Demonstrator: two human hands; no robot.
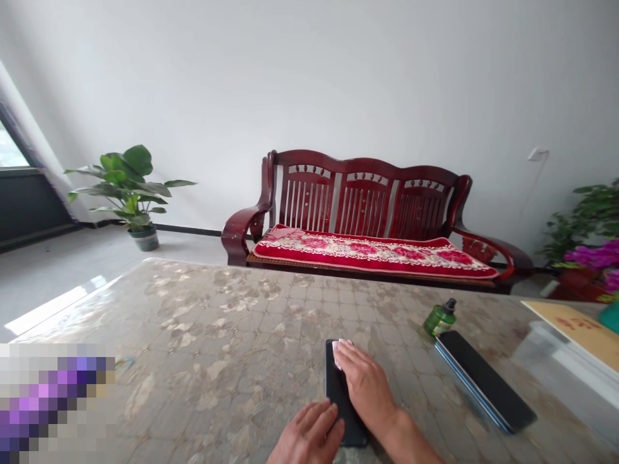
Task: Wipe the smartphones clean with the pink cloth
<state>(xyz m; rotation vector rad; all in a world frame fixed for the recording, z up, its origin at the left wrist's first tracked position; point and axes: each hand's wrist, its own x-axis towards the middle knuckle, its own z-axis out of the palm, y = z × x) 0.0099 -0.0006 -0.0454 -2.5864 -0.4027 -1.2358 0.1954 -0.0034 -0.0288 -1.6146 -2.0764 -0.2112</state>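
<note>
A black phone (344, 409) lies flat on the patterned table cover (213, 361), near the front. My right hand (365, 383) rests over its upper right part, fingers together, pressing a small white cloth or tissue (337, 353) against the screen. At the phone's lower left edge is my left hand (309, 433), its bent fingertips touching the side and holding the phone in place. To the right, another dark phone (488, 380) lies at a slant on top of something blue-edged. A green bottle (440, 319) with a black cap stands just behind it.
A clear plastic box (556, 361) and a yellowish paper item (575, 325) are at the right. Beyond the table stands a dark red wooden bench (362, 200) with a red floral cushion (377, 252). Potted plants stand at left (145, 240) and right. The lower left corner is pixelated.
</note>
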